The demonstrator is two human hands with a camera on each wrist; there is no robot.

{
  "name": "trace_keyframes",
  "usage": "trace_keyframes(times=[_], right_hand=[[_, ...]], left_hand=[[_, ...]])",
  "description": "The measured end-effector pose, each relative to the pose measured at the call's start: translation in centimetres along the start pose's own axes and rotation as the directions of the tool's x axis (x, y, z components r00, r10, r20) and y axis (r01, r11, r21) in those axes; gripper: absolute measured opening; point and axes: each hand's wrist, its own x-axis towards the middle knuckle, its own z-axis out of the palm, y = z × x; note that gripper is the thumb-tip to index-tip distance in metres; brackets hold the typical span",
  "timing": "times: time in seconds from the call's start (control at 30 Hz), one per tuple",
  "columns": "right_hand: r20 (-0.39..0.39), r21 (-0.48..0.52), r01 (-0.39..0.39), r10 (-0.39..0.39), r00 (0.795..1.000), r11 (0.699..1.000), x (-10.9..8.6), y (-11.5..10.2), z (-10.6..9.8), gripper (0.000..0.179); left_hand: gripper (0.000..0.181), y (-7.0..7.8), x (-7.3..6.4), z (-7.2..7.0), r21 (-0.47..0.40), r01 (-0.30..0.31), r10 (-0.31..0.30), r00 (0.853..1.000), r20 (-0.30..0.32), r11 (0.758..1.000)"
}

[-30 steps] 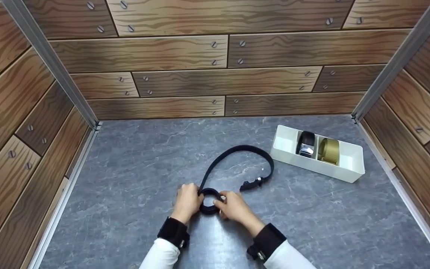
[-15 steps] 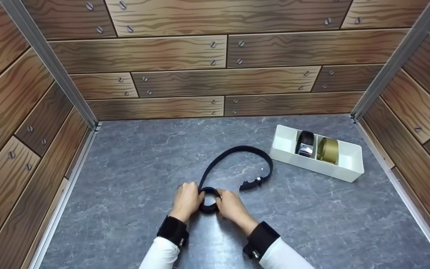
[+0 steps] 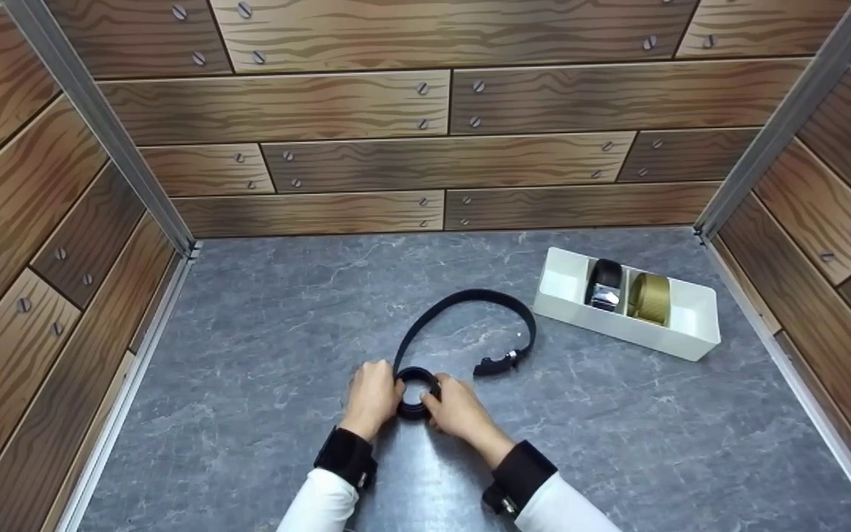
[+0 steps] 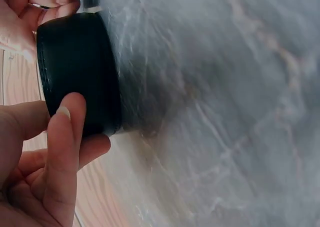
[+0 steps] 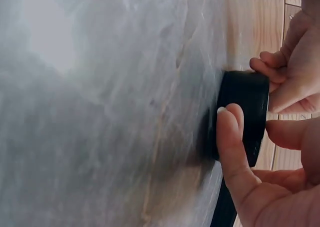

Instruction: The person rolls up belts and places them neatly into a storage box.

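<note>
A black belt [image 3: 470,295] lies on the grey marbled surface, with one end wound into an upright-edged coil [image 3: 412,414]. From that coil the loose strap arcs away and round to the right, ending in a buckle [image 3: 498,365]. My left hand [image 3: 371,399] grips the coil's left side, and its fingers press on the outer face [image 4: 75,62] in the left wrist view. On the opposite side my right hand [image 3: 462,410] pinches the coil between thumb and fingers; the right wrist view shows fingertips against its black outside [image 5: 245,94].
At the back right stands a white divided box [image 3: 632,337]. It holds a coiled black belt [image 3: 605,277] with a shiny buckle and a coiled olive belt [image 3: 651,297]. Wood-patterned walls [image 3: 355,164] enclose the surface at the back and sides.
The right hand has shifted its fingers around the coil's right side. The strap's loop has drawn slightly inward on the right. The left hand keeps its hold.
</note>
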Motion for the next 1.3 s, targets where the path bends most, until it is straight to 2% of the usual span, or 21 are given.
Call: trace_keyframes(times=[0.2, 0.3, 0.5, 0.67, 0.9, 1.1, 1.3], right_hand=[[0.007, 0.055, -0.029, 0.029, 1.000, 0.998, 0.3, -0.3, 0.4, 0.045], [0.006, 0.027, -0.033, 0.033, 0.999, 0.999, 0.6, -0.4, 0.4, 0.051], [0.051, -0.033, -0.015, 0.017, 0.999, 0.999, 1.3, -0.5, 0.2, 0.052], [0.083, -0.065, 0.039, -0.033, 0.996, 0.997, 1.8, -0.3, -0.1, 0.051], [0.127, -0.139, 0.131, -0.113, 0.985, 0.982, 2.5, -0.4, -0.4, 0.048], [0.198, -0.226, 0.258, -0.215, 0.956, 0.939, 2.8, -0.4, -0.8, 0.044], [0.241, -0.215, 0.315, -0.262, 0.934, 0.924, 2.9, -0.1, -1.2, 0.043]], left_hand=[[0.027, -0.1, 0.0, -0.1, -0.002, 0.028, -0.028, 1.000, 0.002, 1.000], [0.027, -0.4, 0.1, -0.1, -0.012, 0.030, -0.030, 1.000, 0.004, 0.999], [0.030, -0.9, 0.1, -0.3, -0.040, 0.016, -0.016, 1.000, -0.002, 0.999], [0.031, -1.5, 0.1, -0.5, -0.073, 0.002, -0.001, 1.000, 0.020, 0.997], [0.019, -1.9, 0.1, -0.9, -0.123, 0.010, -0.001, 0.997, 0.071, 0.992], [0.026, -2.3, 0.1, -1.1, -0.151, -0.008, 0.028, 0.992, 0.126, 0.989], [0.033, -2.6, 0.1, -1.4, -0.178, -0.040, 0.070, 0.984, 0.162, 0.983]])
